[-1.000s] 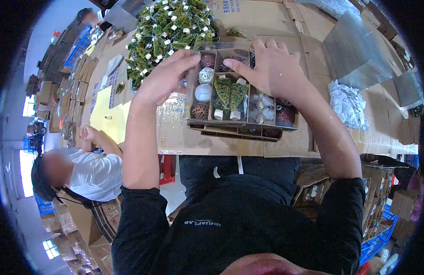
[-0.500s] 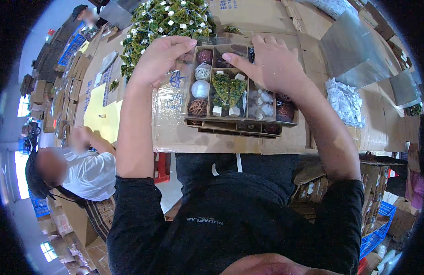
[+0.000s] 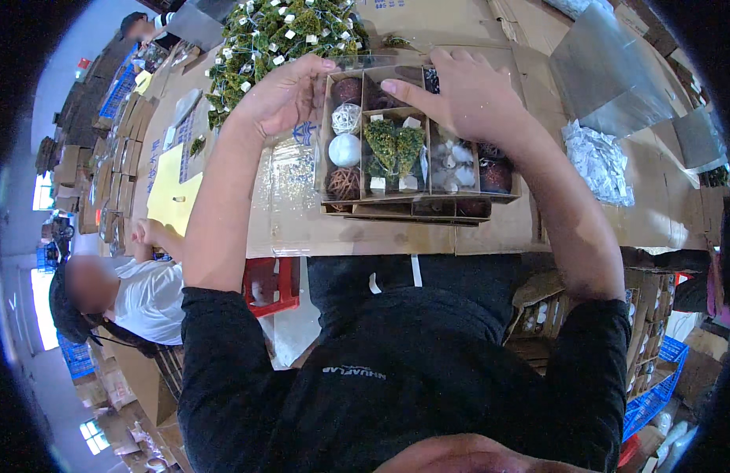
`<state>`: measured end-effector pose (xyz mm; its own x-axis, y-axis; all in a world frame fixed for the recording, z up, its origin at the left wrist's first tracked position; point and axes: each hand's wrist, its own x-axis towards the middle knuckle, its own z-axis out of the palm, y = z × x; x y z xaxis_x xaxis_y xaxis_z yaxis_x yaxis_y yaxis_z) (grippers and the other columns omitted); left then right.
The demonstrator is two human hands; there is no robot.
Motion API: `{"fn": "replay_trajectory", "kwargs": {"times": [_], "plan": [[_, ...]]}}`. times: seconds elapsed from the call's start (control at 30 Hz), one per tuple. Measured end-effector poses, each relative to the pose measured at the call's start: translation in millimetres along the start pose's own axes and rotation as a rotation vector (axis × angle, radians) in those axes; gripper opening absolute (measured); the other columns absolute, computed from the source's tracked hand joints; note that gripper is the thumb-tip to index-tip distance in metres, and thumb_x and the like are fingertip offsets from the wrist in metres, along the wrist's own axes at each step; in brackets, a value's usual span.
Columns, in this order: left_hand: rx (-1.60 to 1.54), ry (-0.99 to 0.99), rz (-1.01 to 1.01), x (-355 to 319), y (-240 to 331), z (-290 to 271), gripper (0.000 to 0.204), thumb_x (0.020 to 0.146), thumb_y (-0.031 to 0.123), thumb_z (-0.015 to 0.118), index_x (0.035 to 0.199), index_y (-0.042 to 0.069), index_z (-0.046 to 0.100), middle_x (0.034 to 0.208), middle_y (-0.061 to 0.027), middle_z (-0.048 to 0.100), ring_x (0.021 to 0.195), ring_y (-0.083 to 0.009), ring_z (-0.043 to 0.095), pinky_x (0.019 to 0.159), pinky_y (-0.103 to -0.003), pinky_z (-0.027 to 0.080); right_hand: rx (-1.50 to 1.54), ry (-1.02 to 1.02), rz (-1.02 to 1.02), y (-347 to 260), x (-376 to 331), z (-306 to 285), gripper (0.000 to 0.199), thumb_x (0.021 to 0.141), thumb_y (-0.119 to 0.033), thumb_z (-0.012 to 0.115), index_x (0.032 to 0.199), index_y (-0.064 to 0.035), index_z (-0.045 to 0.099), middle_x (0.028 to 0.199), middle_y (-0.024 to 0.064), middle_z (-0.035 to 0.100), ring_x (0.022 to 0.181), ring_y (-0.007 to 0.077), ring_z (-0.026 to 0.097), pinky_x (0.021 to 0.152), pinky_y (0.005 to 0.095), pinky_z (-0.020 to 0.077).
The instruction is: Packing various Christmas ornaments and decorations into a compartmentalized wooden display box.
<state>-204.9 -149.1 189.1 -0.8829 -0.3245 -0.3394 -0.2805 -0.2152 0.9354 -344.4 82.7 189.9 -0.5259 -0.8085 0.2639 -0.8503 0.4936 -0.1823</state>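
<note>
As hands [image 3: 280, 98] [image 3: 477, 102] bracket far corners, divided box [image 3: 416, 196]

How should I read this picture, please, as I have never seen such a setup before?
There is no machine here: these are a person's own bare hands, seen by a wide fisheye camera worn on the head, looking down, so straight edges bend near the rim. On the cardboard-covered surface sits a divided box holding balls and green moss-like pieces, with a second box beneath it. Beyond it, to the left, is a heap of mossy pieces with white cubes; silvery-white packets lie to the right. The right hand rests spread over the divided box's upper right part. The left hand is at its upper left corner; whether its fingers grip anything is hard to tell.
</note>
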Motion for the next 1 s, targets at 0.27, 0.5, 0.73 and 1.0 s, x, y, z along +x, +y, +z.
{"fn": "replay_trajectory", "kwargs": {"times": [0.27, 0.5, 0.73, 1.0], "plan": [[0.267, 0.186, 0.122, -40, -13, 22, 0.043, 0.092, 0.032, 0.066, 0.121, 0.001, 0.056, 0.095, -0.0051, 0.065, 0.08, -0.0146, 0.061, 0.071, -0.032, 0.051, -0.001, -0.044, -0.039, -5, -2, 3, 0.087, 0.082, -0.078, 0.047, 0.118, -0.0011, 0.064, 0.116, 0.0253, 0.064, 0.114, 0.0404, 0.059, 0.092, 0.0595, 0.0456], [0.739, 0.39, 0.243, -76, -42, 53, 0.047, 0.098, 0.032, 0.057, 0.127, -0.004, 0.049, 0.104, -0.019, 0.065, 0.094, -0.0242, 0.063, 0.083, -0.035, 0.049, -0.024, 0.051, -0.053, 1, 2, -6, 0.08, 0.084, -0.072, 0.052, 0.117, -0.0003, 0.063, 0.113, 0.0268, 0.063, 0.11, 0.0427, 0.059, 0.094, 0.0539, 0.0459], [0.682, 0.48, 0.399, -85, -63, 50, 0.036, 0.098, 0.028, 0.055, 0.116, -0.002, 0.055, 0.102, -0.0249, 0.061, 0.097, -0.0376, 0.06, 0.088, -0.042, 0.046, 0.429, -0.023, 0.398, 18, -48, -33, 0.064, 0.09, -0.053, 0.06, 0.116, 0.0049, 0.061, 0.096, 0.0277, 0.068, 0.098, 0.045, 0.064, 0.088, 0.0468, 0.0481], [0.595, 0.427, 0.342, -82, -59, 61, 0.042, 0.095, 0.034, 0.062, 0.116, -0.002, 0.062, 0.099, -0.0184, 0.066, 0.08, -0.0261, 0.065, 0.073, -0.035, 0.051, 1.026, 0.114, 0.625, 49, -64, -11, 0.047, 0.095, -0.04, 0.06, 0.09, 0.0064, 0.066, 0.085, 0.0089, 0.062, 0.081, 0.0141, 0.051, 0.075, 0.0319, 0.0429]]}}
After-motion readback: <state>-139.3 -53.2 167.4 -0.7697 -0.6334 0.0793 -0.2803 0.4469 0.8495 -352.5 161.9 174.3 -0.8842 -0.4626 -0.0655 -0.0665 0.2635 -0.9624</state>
